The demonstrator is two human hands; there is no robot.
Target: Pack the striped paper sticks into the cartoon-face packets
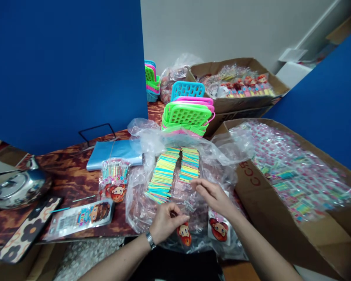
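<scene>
My left hand, with a metal watch on the wrist, pinches a printed bag showing a red-haired cartoon head. To its right, my right hand has its fingers stretched out, the tips at the near end of the right pile of thin coloured sticks. A longer left pile of sticks lies beside it, in yellow, blue and pink. Both piles rest on clear plastic sheeting. Under my right forearm lies another cartoon-head bag.
Filled stick packets, blue film, a flat printed pouch, a flowered phone case and a metal kettle occupy the left. Stacked plastic baskets stand behind. Cardboard boxes of bagged goods flank the right.
</scene>
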